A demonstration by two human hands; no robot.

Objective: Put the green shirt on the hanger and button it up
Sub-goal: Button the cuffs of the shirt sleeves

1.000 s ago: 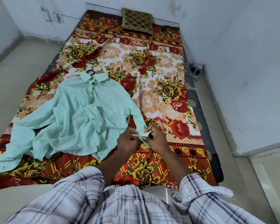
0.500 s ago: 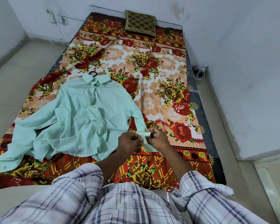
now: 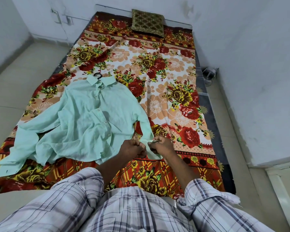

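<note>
The pale green shirt (image 3: pixel 84 118) lies face up on the flowered bedsheet, collar pointing away from me. Its front placket looks closed down the middle. Only the black hook of the hanger (image 3: pixel 98 75) shows above the collar; the rest is hidden inside the shirt. The right-hand sleeve runs down to its cuff (image 3: pixel 151 149) near the bed's front edge. My left hand (image 3: pixel 134 149) and my right hand (image 3: pixel 162 145) both pinch that cuff from either side, fingers closed on the fabric. The other sleeve trails off to the left front.
The flowered bedsheet (image 3: pixel 174 97) covers a low mattress on the floor. A dark patterned cushion (image 3: pixel 147 22) sits at the far end. A white wall runs along the right side, with a small object (image 3: pixel 208 74) on the floor beside the mattress.
Both hands have stayed on the sleeve cuff, shifting their fingers slightly on it. The view has shifted a little; the shirt itself has not moved.
</note>
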